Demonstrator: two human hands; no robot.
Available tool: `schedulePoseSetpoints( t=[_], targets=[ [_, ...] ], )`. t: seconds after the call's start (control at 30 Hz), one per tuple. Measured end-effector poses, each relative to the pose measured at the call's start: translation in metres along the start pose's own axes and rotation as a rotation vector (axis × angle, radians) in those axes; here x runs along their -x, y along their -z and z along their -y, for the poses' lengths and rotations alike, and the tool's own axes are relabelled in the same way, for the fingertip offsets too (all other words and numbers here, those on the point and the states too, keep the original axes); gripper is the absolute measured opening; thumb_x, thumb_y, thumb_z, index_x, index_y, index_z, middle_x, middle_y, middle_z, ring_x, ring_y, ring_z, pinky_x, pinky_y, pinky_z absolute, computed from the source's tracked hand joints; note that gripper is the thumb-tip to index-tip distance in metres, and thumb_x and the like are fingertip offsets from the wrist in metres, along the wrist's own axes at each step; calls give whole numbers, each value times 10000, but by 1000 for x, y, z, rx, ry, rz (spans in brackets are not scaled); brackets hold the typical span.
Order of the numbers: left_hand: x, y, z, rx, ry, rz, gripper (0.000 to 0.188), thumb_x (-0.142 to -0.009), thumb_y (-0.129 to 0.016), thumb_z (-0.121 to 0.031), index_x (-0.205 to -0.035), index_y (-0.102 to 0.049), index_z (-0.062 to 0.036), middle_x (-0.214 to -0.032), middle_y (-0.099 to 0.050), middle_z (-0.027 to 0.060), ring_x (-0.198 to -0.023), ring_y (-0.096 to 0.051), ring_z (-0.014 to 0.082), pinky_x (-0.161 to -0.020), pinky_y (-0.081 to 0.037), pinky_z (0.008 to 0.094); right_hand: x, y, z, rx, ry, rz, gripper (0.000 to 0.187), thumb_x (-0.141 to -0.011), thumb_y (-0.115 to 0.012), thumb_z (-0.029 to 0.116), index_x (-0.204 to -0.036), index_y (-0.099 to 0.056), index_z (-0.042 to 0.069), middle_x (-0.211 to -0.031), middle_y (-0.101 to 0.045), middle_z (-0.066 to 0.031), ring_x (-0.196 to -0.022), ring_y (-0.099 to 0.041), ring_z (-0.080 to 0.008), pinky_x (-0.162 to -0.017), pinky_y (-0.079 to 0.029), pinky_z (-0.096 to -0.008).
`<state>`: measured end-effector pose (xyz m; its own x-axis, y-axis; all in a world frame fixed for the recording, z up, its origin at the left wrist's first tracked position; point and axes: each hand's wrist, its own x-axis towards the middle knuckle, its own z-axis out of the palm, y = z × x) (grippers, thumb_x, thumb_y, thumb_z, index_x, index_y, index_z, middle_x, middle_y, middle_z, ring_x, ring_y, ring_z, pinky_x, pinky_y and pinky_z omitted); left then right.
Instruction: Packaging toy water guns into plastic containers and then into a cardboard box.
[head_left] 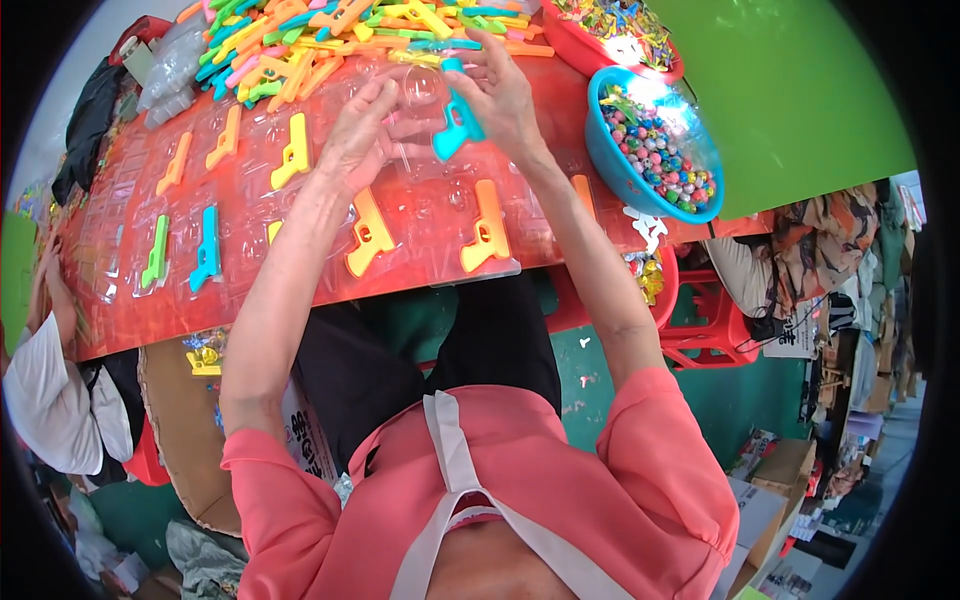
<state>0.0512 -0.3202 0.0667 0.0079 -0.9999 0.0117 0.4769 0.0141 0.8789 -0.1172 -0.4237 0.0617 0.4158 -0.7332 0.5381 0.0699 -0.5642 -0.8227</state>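
My right hand grips a blue toy pistol over the far middle of the red table, its grip end pointing toward me. To its left is my left hand, fingers stretched out and apart beside clear plastic blister trays; whether it touches one I cannot tell. Nearer to me, an orange toy pistol and another orange toy pistol lie in clear trays. Left of my left arm, a yellow toy pistol, a blue one and a green one lie in trays too.
A large heap of coloured toy pistols covers the table's far side. At the right stand a blue basin of colourful balls and a red basin of small shiny pieces. Another person's arm is at the left edge.
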Motion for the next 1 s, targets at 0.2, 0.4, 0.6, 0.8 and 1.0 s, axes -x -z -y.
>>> schedulePoseSetpoints(
  t=[0.2,0.4,0.6,0.8,1.0],
  targets=[
    [9,2,0,30,11,-44,471,-996,-547,-327,-1378,-409,-87,-1131,-630,134,-980,-685,335,-737,-610,512,5,0,-12,127,-33,-28,544,-927,-667,144,-1387,-424,-12,-1060,-656,-108,-895,-644,-125,-785,-513,-240],
    [6,27,-13,-51,52,-158,452,-996,-520,-232,-1387,-388,-47,-1114,-622,175,-981,-676,361,-736,-607,524,-44,64,-75,485,-51,-261,161,-836,-663,154,-950,-693,44,-750,-700,-136,-723,-691,-227,-657,-532,-347],
    [-20,30,-4,75,185,-200,409,-1008,-430,-178,-1376,-377,-9,-1119,-606,215,-1005,-645,421,-755,-582,555,-56,34,-115,878,159,43,199,-826,-699,226,-915,-672,50,-822,-690,-138,-848,-678,-328,-724,-531,-448],
    [-65,8,20,-31,249,-90,368,-988,-478,-152,-1327,-435,-17,-1111,-588,188,-998,-649,385,-746,-598,514,-74,44,-96,1086,-5,157,314,-794,-682,325,-991,-685,79,-924,-691,-177,-918,-666,-369,-772,-530,-478],
    [-104,35,54,-152,278,-121,388,-981,-514,-161,-1328,-437,-7,-1096,-598,169,-933,-671,326,-695,-612,452,-84,88,-10,479,204,-361,338,-780,-701,344,-958,-714,57,-782,-690,-184,-745,-688,-325,-708,-540,-470]
  ],
)
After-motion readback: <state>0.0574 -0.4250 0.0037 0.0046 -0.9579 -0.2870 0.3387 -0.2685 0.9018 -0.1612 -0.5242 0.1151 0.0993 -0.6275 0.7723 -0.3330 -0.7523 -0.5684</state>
